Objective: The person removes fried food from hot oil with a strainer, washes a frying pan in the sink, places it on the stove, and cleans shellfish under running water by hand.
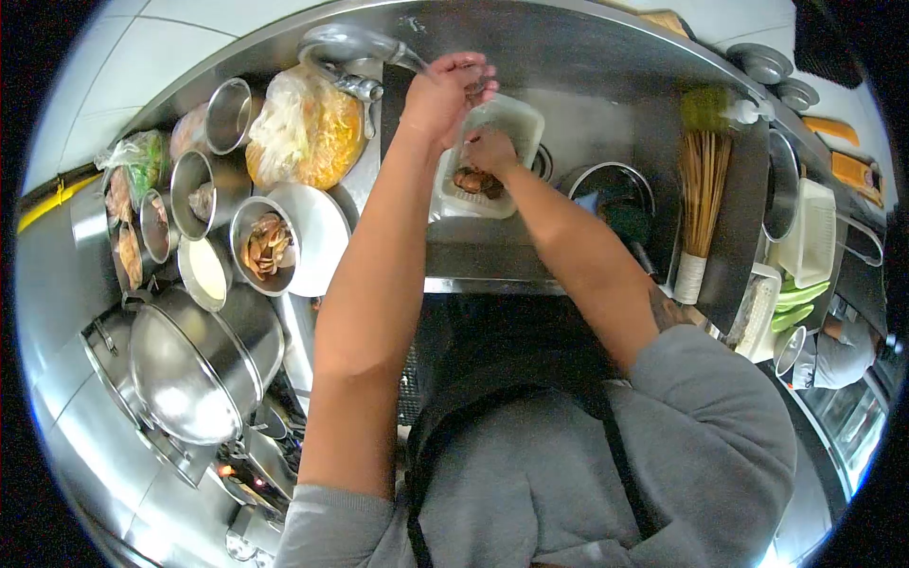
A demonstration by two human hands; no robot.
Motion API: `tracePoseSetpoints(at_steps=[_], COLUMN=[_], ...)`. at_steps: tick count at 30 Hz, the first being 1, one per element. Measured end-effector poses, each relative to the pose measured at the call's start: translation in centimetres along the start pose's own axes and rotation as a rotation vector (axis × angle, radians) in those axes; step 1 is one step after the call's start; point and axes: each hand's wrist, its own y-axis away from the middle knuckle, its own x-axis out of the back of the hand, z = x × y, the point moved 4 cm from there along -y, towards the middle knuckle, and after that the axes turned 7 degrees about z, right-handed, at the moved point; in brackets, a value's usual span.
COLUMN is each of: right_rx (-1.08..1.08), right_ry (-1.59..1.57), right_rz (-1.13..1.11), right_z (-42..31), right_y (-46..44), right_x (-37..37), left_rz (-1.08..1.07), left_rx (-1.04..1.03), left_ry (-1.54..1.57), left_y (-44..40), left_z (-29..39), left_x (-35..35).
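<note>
My left hand (pixel 453 95) is raised at the mouth of the metal faucet (pixel 355 43), palm turned up, its loosely curled fingers apart and nothing seen in them. Below it, a pale plastic basket (pixel 528 118) stands in the steel sink (pixel 587 114). My right hand (pixel 490 151) reaches into this basket with its fingers bent together; what they hold, if anything, is hidden. Wet-looking brown pieces (pixel 478 182), perhaps mushrooms, lie in the basket just under that hand.
Left of the sink stand a bowl of brown slices (pixel 268 244), a white plate (pixel 317 237), a bag of yellow food (pixel 308 133) and steel pots (pixel 189 364). At right are a bamboo brush (pixel 705 199), a round black-bottomed vessel (pixel 620 204) and another person (pixel 838 355).
</note>
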Motion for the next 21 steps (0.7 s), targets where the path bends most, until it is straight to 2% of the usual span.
tracePoseSetpoints(at_steps=[2, 4, 6, 7, 9, 10, 12, 13, 15, 17, 19, 21], right_rx=[0.008, -0.21, -0.637, -0.702, -0.833, -0.768, -0.643, -0.454, -0.058, 0.027, 0.095, 0.15], right_ry=[0.058, -0.323, -1.145, -1.206, -1.329, -1.28, -1.183, -0.72, 0.196, 0.298, 0.335, 0.31], right_rz=[-0.053, -0.083, -0.078, -0.101, -0.144, -0.129, -0.1, -0.148, -0.221, -0.099, 0.001, 0.076], right_z=[2.6, 2.5, 1.6, 1.3, 0.9, 2.3, 6.4, 4.5, 0.3, -1.1, -1.9, -2.4], right_y=[-1.8, -1.6, -0.4, -0.1, 0.3, -0.3, -2.1, -2.0, -1.1, 0.0, 0.7, 1.1], right_x=[-2.0, -1.1, 0.5, 1.2, 2.3, 1.5, -1.7, 0.8, 4.7, 3.6, 2.8, 2.1], left_rz=[-0.006, 0.018, -0.057, -0.093, -0.018, 0.021, -0.01, -0.023, -0.089, -0.069, 0.04, 0.035], left_rx=[0.021, 0.014, -0.039, -0.065, -0.102, -0.12, -0.126, -0.129, -0.237, -0.226, -0.098, -0.155], left_ry=[-0.044, -0.149, -0.441, -0.587, -0.674, -0.718, -0.59, -0.527, -0.695, -0.722, -0.603, -0.66], left_y=[0.3, 0.3, -1.0, -1.3, -1.6, -1.5, -1.2, -1.2, -1.1, -0.8, 0.2, 0.7], left_z=[0.9, 1.2, 0.5, 0.3, -0.2, -0.2, -0.2, -0.1, 0.4, 0.9, 1.1, 1.5], left_x=[-0.6, -0.7, -0.3, -0.2, -0.1, -0.1, -0.7, -0.8, -0.8, -0.8, -0.9, -0.9])
